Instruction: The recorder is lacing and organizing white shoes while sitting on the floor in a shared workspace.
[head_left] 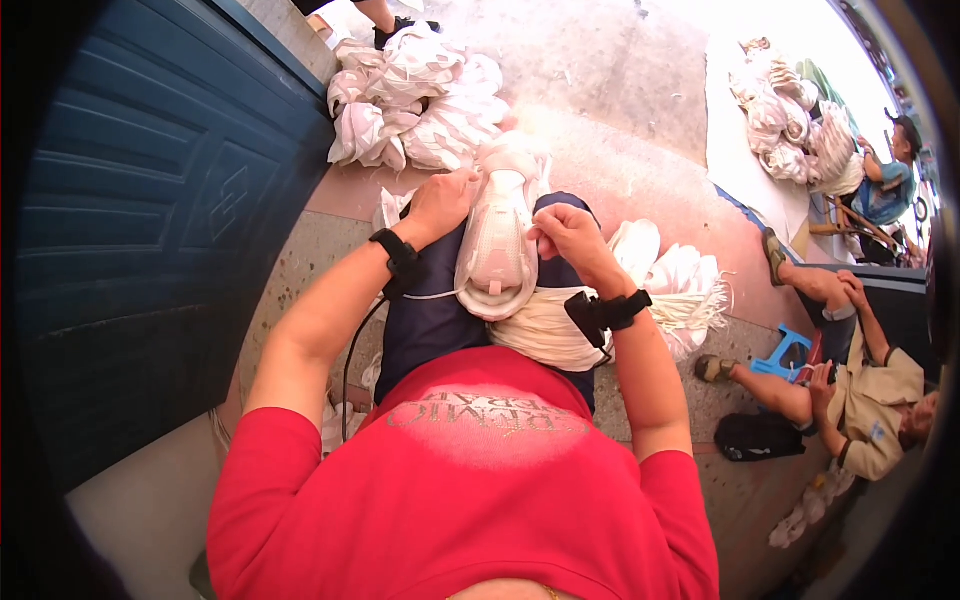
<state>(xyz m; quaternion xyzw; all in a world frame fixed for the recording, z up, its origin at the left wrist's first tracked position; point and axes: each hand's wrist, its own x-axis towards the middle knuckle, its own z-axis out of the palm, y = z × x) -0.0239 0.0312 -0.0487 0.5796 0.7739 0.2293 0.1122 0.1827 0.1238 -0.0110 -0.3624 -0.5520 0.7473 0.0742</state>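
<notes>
A pale pink-and-white shoe upper [497, 235] rests on my lap between my thighs. At its left edge, my left hand [445, 208] is closed, fingertips pinched beside the upper; what they hold is too small to make out. Opposite it, my right hand [575, 238] is closed too, fingers curled at the right edge; their contents cannot be made out. A thin white lace [432, 296] crosses my left thigh to the lower end of the upper. On my right thigh lies a thick bundle of cream laces [550, 325], its loose ends spreading to the right.
Heaped shoe uppers [410, 95] lie on the floor ahead, beside a dark blue door [130, 190] on my left. More uppers [665, 270] sit beyond my right thigh. Two people sit at the right, near a blue plastic stool [783, 352] and another pile of uppers [785, 125].
</notes>
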